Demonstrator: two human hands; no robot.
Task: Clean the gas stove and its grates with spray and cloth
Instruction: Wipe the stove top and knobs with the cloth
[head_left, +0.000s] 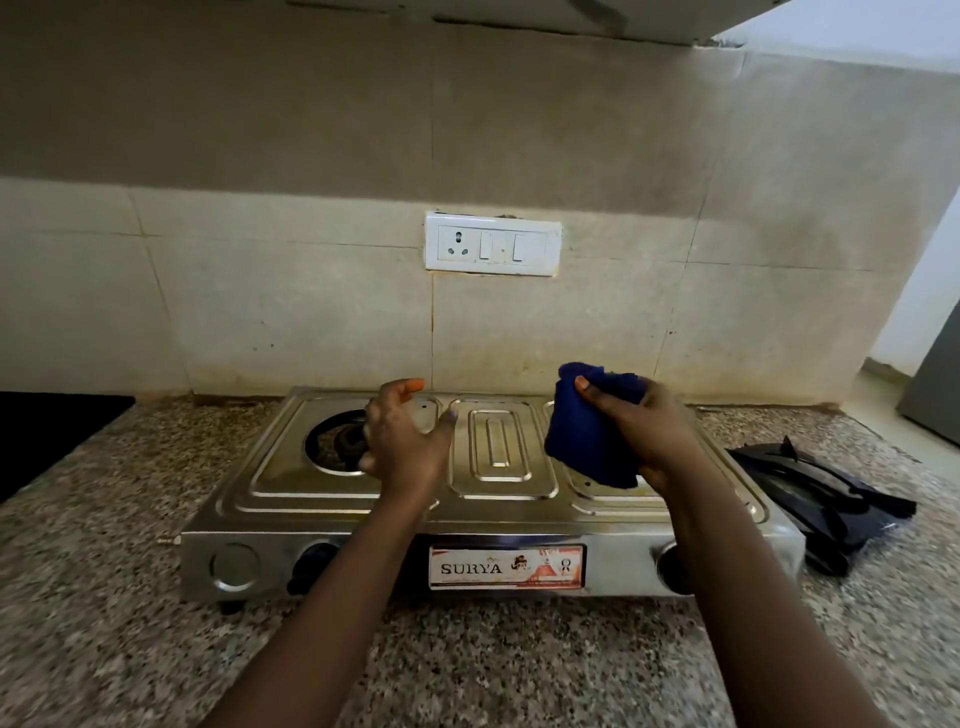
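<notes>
head view: right grip (641, 431) clutches blue cloth (587, 431) above stove (498, 457); left grip (400, 436) loose.

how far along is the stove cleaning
Done: the black metal grates are off, stacked on the granite counter right of the steel two-burner gas stove. In hand: the right hand grips a folded dark blue cloth; the left hand hovers empty. Left: wiping stove and grates; no spray visible.
</notes>
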